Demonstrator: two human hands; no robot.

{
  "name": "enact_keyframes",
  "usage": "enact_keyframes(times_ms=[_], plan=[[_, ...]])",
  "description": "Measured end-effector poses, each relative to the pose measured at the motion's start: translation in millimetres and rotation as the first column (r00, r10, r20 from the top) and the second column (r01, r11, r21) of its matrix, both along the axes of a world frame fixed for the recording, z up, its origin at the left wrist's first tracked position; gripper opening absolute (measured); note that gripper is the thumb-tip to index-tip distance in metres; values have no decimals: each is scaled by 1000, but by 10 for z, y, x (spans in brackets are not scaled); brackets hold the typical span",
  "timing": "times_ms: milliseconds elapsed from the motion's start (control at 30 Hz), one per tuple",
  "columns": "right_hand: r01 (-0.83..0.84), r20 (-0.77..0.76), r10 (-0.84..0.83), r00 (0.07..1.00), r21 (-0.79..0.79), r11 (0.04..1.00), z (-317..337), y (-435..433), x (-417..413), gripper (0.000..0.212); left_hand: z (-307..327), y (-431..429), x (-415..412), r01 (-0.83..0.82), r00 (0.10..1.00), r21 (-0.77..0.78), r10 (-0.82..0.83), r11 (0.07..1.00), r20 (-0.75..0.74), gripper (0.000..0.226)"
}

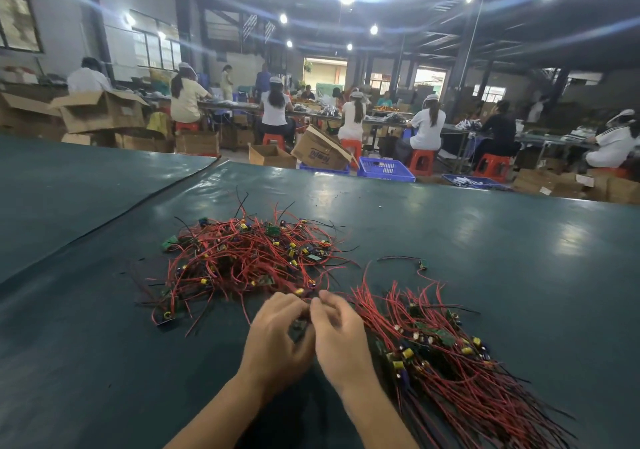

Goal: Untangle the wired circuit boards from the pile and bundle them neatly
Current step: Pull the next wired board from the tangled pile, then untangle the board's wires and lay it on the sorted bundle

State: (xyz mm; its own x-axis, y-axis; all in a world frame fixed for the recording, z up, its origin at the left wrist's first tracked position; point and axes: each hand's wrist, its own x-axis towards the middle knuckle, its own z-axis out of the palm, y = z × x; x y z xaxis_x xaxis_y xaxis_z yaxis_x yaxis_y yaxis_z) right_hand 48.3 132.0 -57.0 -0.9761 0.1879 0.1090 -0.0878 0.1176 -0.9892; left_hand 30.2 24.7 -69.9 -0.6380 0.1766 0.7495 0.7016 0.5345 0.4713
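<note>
Workshop benches and seated workers are filling the background. Nearer, a green table is carrying the tangled pile at centre, with the combed bundle lying to its right. The left hand and right hand are curling narrowly around one board at the pile's near edge. Pulling hard is risking dragging snagged neighbours along or tearing a lead. Beyond the table a blue crate is sitting, contents unclear.

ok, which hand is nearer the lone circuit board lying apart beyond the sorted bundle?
Right. The right hand sits to the near left of the lone circuit board. The left hand lies further left again, on the right hand's other side.
</note>
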Motion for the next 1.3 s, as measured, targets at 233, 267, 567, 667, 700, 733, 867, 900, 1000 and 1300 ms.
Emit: enact_keyframes(times_ms=[233,267,567,667,700,733,867,900,1000,1300], plan=[[19,67,10,998,-414,910,-23,205,197,33,-39,159,139,429,887,158,-448,889,114,40],[12,60,12,998,-376,926,-40,213,209,33,-51,155,127,420,862,299,-480,857,163,42],[61,-243,28,970,353,934,-268,231,229,45,-206,23,-151,27,879,166,-102,986,466,32],[63,-336,86,938,410,910,-277,192,229,44,-185,44,-199,192,797,108,-219,975,563,46],[64,-364,99,926,409,911,-266,188,232,44,-137,65,-212,212,750,117,-239,970,617,47],[63,-384,108,917,407,911,-247,187,237,45,-89,98,-216,196,686,160,-252,968,682,51],[51,-434,110,894,343,938,-174,201,271,55,-122,83,-145,235,814,94,-249,967,525,62],[38,-438,113,892,320,947,-154,210,282,53,-140,63,-119,237,839,84,-247,968,485,63],[13,-429,106,897,265,964,-117,234,310,48,-179,56,-105,238,868,102,-259,966,423,67],[-76,-231,70,970,-17,997,-184,248,249,43,-132,75,-82,153,771,427,-378,891,513,37]])
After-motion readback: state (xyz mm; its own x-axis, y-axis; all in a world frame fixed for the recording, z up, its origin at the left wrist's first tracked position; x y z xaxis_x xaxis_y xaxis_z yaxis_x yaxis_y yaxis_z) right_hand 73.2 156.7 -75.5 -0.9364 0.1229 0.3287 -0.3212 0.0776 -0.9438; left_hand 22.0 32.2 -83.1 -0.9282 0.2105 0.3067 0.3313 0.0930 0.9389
